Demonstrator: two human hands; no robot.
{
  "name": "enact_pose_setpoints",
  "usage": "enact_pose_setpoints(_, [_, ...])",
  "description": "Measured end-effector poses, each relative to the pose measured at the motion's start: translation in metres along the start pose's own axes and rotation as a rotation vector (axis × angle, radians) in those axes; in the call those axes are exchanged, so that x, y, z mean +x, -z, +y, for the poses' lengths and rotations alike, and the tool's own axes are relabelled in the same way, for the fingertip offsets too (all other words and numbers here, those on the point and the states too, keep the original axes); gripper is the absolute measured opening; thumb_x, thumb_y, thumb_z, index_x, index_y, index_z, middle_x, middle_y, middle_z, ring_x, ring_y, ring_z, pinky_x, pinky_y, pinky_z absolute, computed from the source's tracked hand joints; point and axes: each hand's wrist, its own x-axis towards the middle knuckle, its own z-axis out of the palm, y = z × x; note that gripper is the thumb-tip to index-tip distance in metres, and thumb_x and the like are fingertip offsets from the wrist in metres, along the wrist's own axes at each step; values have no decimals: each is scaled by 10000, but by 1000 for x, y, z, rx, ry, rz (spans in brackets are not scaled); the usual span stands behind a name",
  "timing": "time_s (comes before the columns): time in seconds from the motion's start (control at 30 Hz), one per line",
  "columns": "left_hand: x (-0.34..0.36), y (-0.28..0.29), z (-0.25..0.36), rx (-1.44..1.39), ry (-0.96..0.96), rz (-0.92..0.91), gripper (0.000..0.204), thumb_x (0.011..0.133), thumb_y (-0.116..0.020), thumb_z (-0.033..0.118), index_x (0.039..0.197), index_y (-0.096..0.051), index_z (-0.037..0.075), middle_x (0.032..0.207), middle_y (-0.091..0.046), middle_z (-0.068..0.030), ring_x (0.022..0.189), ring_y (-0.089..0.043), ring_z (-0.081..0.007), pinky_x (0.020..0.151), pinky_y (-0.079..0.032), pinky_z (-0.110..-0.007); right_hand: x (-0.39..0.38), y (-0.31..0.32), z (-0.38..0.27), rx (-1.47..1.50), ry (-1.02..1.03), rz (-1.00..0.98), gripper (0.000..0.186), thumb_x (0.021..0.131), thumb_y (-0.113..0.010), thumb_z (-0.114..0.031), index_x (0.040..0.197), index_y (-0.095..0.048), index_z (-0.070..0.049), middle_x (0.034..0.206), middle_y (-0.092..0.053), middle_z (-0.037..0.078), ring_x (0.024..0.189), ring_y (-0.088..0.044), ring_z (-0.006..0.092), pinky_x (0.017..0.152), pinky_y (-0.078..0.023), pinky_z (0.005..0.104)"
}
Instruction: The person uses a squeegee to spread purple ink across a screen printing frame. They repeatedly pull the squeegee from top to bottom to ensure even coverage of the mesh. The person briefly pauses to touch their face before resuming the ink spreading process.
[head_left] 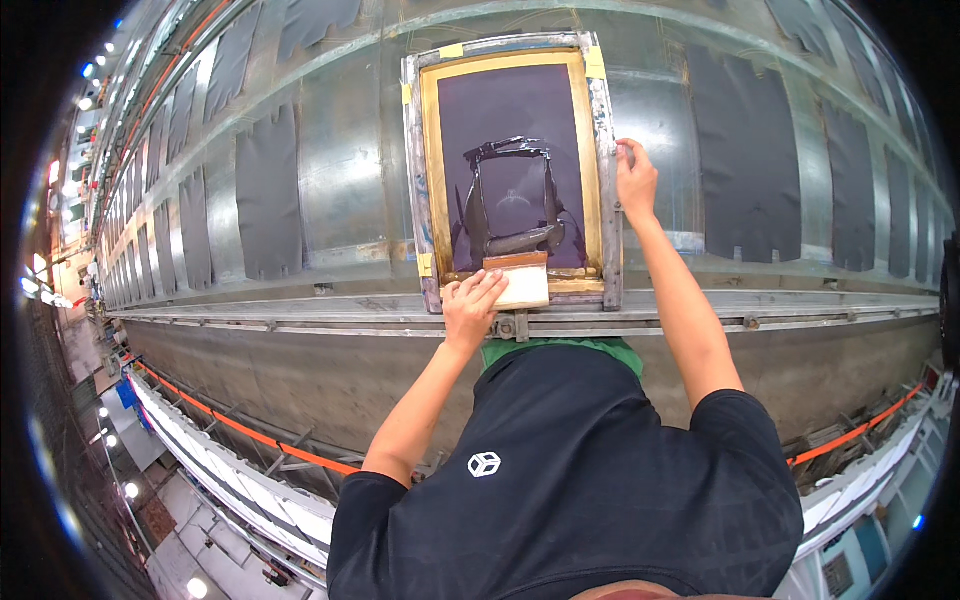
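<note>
A rectangular screen-printing frame (613, 215) lies on the long metal table before me, its dark mesh (508, 100) bordered in yellow. Thick black ink (530, 238) is smeared in a rough ring over the mesh's middle and lower part. My left hand (473, 306) is closed on a squeegee (522, 287) with a pale handle and a brown blade edge, at the near end of the frame. On the frame's right outer side, my right hand (637, 178) has its fingertips curled against the edge. Whether those fingers grip the rim is hard to make out.
Dark fabric pieces (745, 155) lie flat on the metal table (345, 170) to both sides of the frame. A metal rail (720, 310) runs along the near table edge, close to my body. Below it, an orange strip (250, 433) runs along the side.
</note>
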Motion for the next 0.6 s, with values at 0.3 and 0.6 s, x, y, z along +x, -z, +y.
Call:
enact_pose_setpoints(0.3, [141, 5, -48, -74, 71, -47, 478, 728, -799, 85, 1179, -740, 233, 1229, -737, 49, 1146, -664, -147, 952, -417, -414, -13, 32, -79, -442, 618, -350, 576, 865, -736, -524, 1303, -687, -152, 1297, -623, 100, 1187, -565, 280, 1007, -443, 455])
enact_pose_setpoints(0.6, [130, -1, -42, -103, 79, -70, 449, 678, -816, 97, 1108, -770, 216, 1145, -756, 48, 1046, -670, -181, 920, -431, -411, -85, -4, -69, -435, 680, -513, 431, 741, -791, -152, 1165, -720, -133, 1185, -671, 2, 1065, -580, 232, 911, -456, 410])
